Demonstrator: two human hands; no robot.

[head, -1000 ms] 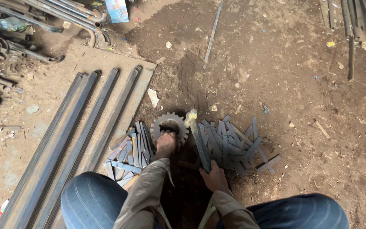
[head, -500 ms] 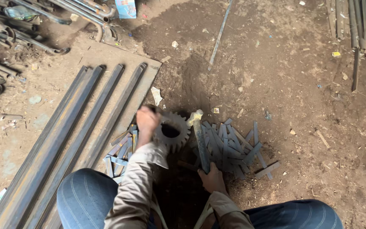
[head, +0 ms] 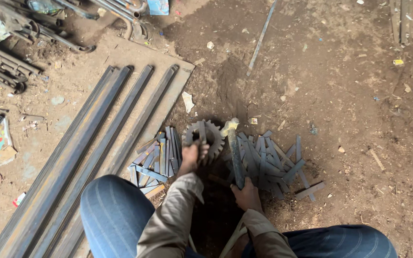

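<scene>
From the head camera I look straight down between my knees at bare dirt floor (head: 340, 95). My left hand (head: 194, 157) rests on the near edge of a toothed steel gear (head: 205, 138) that lies flat in the dirt; its grip looks closed around something small held against the gear, probably one short metal strip, though the fingers hide it. The gear seems to serve as an anvil, which would explain why the hand pins work there. My right hand (head: 246, 195) has its grip wrapped tight round the handle of a hammer (head: 233, 153), whose pale head points away from me just beside the gear, close to where the left hand is. To the right lies a loose heap of cut flat strips (head: 278, 165); to the left a neater stack of strips (head: 161, 155), set apart from the heap. Long steel bars (head: 96, 138) lie on a board further left.
</scene>
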